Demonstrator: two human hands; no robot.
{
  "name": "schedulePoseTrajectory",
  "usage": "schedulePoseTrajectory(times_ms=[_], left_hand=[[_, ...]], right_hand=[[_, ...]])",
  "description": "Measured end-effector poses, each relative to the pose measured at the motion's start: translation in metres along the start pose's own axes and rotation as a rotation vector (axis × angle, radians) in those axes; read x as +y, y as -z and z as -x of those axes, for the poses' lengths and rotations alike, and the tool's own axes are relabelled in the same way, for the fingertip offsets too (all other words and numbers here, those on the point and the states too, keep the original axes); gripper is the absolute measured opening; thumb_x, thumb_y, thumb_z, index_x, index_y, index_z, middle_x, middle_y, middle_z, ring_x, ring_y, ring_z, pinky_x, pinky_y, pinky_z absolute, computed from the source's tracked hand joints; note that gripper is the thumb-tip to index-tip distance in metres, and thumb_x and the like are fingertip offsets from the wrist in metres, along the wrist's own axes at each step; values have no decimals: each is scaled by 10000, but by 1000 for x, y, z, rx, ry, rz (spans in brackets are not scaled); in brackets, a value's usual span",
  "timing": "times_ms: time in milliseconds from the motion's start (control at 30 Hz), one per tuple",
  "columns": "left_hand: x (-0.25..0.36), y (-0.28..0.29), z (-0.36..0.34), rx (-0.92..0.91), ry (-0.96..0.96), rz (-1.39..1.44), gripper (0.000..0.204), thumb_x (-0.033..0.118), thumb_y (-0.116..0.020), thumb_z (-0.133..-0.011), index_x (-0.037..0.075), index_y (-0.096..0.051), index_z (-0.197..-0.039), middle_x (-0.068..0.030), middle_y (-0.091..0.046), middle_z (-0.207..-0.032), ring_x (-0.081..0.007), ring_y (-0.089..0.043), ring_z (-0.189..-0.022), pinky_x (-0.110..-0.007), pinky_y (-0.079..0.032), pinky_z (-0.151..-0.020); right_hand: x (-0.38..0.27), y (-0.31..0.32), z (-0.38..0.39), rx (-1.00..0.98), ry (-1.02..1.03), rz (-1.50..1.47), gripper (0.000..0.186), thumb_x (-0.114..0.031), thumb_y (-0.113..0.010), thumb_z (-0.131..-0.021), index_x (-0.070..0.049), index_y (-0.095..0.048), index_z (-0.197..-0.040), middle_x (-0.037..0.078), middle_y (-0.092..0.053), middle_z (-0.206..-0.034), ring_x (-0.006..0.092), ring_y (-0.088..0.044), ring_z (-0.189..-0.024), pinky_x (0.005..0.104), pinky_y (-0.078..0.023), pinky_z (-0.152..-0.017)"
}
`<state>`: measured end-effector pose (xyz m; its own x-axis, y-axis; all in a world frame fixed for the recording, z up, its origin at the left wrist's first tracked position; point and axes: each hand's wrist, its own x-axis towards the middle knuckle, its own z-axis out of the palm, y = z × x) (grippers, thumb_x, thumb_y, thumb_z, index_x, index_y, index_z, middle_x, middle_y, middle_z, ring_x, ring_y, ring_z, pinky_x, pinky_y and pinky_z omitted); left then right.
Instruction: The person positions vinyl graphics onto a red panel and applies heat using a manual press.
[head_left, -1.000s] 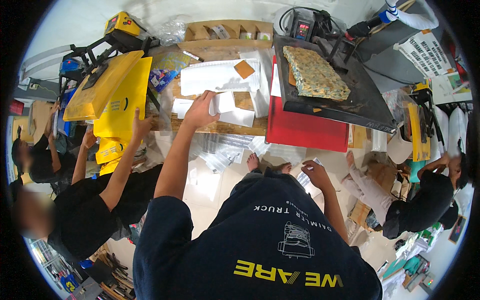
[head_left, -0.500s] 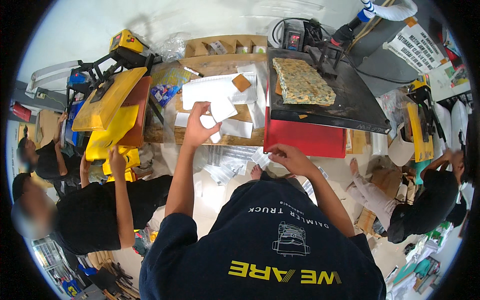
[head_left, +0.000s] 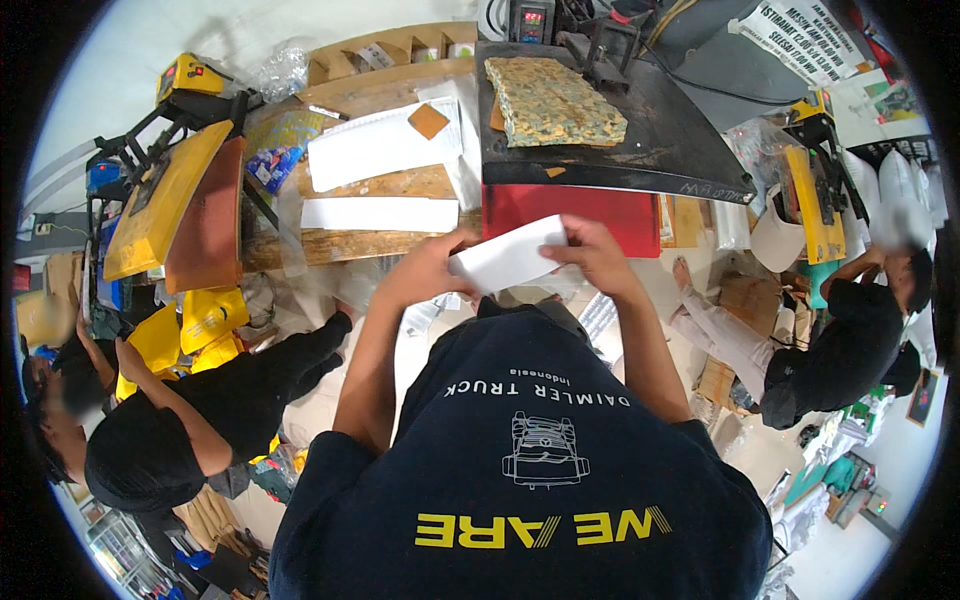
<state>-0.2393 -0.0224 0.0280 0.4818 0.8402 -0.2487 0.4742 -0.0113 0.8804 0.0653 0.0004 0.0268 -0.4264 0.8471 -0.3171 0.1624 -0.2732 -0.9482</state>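
Observation:
A white sheet of paper (head_left: pixel 508 256), or a small stack of it, is held in front of my body between both hands. My left hand (head_left: pixel 432 268) grips its left end, and my right hand (head_left: pixel 597 258) pinches its right end with thumb and fingers. The paper is slightly tilted, its right end higher. Just beyond my left hand, a white paper strip (head_left: pixel 380 214) lies along the table's near edge. Farther back are larger white sheets (head_left: pixel 365 152) with a small brown square (head_left: pixel 428 121) on top. Behind my right hand is a red flat plate (head_left: pixel 585 215).
The wooden table (head_left: pixel 275 232) carries a cardboard divider box (head_left: pixel 395 52) at the back. A black press plate (head_left: pixel 690 168) with a speckled foam slab (head_left: pixel 556 104) overhangs the red plate. A yellow-plated press (head_left: pixel 165 205) stands left. Co-workers are at both sides.
The small white paper has moved from over the table toward me. My right hand has taken hold of its other end. The view has shifted, and the left co-worker has lowered a yellow cloth.

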Motion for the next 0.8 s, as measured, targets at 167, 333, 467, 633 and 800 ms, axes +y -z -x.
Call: schedulePoseTrajectory(times_ms=[167, 333, 467, 633, 800], left_hand=[[-61, -2, 5, -84, 194, -107, 481, 145, -848, -732, 17, -671, -1161, -109, -730, -979, -200, -682, -942, -344, -532, -847], [-61, -40, -9, 107, 160, 477, 353, 116, -796, -866, 7, -630, -1157, -82, -709, -972, -137, -655, -892, -307, -516, -804], [-55, -66, -30, 252, 221, 421, 272, 105, -734, -936, 1, -601, -1149, -91, -709, -970, -127, -650, -875, -294, -512, -791], [-42, -84, -50, 434, 158, 425, 220, 112, -691, -975, 9, -630, -1159, -55, -700, -858, -109, -610, -703, -279, -484, -612], [-43, -91, -79, 600, 166, 404, 266, 151, -720, -965, 7, -686, -1186, -49, -673, -794, -101, -602, -675, -269, -478, -578]], right_hand=[[38, 71, 42, 278, -138, -1, 284, -74, -731, -935, -2, -676, -1204, 67, -749, -1010, 141, -707, -866, 291, -591, -733], [80, 99, 69, 424, -186, -3, 292, -114, -746, -914, 54, -683, -1143, 127, -755, -1003, 182, -740, -833, 301, -624, -683], [109, 117, 77, 485, -211, 21, 243, -106, -727, -939, 64, -673, -1104, 140, -751, -962, 203, -745, -803, 316, -631, -645], [104, 117, 76, 567, -152, -39, 267, -130, -715, -957, 70, -660, -1126, 169, -746, -944, 226, -745, -776, 334, -630, -605], [107, 133, 61, 680, -122, 191, 294, -219, -712, -971, 38, -672, -1107, 164, -735, -892, 249, -742, -773, 373, -610, -613]])
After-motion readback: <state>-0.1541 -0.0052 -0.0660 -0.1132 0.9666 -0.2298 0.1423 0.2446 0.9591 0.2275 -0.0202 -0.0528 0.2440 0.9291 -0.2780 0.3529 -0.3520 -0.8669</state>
